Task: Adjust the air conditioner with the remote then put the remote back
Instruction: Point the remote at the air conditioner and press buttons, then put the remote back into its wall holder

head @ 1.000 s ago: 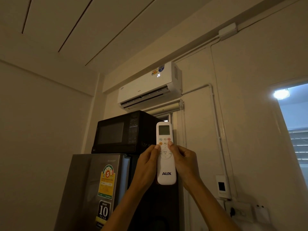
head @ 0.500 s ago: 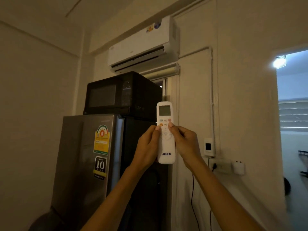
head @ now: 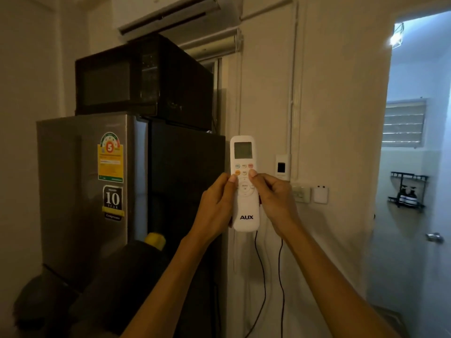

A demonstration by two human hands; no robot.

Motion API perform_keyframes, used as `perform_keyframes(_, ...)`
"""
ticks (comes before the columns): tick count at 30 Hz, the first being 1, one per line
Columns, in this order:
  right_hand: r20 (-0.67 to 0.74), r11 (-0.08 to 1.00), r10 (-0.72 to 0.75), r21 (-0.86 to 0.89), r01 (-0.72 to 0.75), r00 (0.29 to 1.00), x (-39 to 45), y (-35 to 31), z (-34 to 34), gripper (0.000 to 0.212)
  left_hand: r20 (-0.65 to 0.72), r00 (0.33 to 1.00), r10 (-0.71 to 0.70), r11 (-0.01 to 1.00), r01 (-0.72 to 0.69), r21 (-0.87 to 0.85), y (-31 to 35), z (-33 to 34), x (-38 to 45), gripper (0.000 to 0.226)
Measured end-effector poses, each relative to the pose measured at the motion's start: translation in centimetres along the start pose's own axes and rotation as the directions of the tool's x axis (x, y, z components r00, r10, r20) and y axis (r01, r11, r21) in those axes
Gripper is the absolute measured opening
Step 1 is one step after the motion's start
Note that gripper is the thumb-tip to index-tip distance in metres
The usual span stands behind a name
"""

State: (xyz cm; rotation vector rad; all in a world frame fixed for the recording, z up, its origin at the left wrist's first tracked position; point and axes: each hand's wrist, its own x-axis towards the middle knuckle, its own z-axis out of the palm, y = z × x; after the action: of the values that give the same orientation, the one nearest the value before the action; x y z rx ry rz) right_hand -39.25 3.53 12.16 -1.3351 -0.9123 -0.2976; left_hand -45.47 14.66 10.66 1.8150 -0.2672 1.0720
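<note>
the remote (head: 244,211) is smooth white plastic with a slight sheen. fridge (head: 83,191) door looks like brushed grey metal, semi-matt, with glossy paper stickers (head: 110,157) on it. microwave (head: 136,76) is glossy black, glass-looking front. wall (head: 336,118) is matt cream paint, a bit uneven.

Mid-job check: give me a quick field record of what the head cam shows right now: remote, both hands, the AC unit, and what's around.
remote: white AUX remote, upright, screen facing camera, held in front of the wall
left hand: left hand grips remote's left edge, thumb on the button area
right hand: right hand grips right edge, thumb on the button area
air conditioner: air conditioner only bottom edge in view at top of frame
nearby: black microwave on top of grey fridge; wall switch plate right of remote
remote put back: not yet
</note>
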Motion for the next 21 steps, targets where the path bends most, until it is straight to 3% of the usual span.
perform_keyframes(11,0.099,0.994,0.101,-0.054,-0.096,0.990,4.8,8.3,-7.5,0.012,0.112,0.992,-0.052,0.997,0.046,0.058,-8.1,8.0,4.4,0.016)
perform_keyframes(18,0.119,0.988,0.129,-0.097,-0.118,0.984,9.9,15.4,-14.9,0.028,0.052,0.994,-0.099,0.995,0.099,0.005,-13.6,17.4,8.9,0.019)
perform_keyframes(21,0.111,0.987,0.143,-0.089,-0.133,0.984,12.3,17.8,-18.1,0.025,0.044,0.993,-0.112,0.994,0.112,-0.001,-15.4,21.2,11.1,0.021)
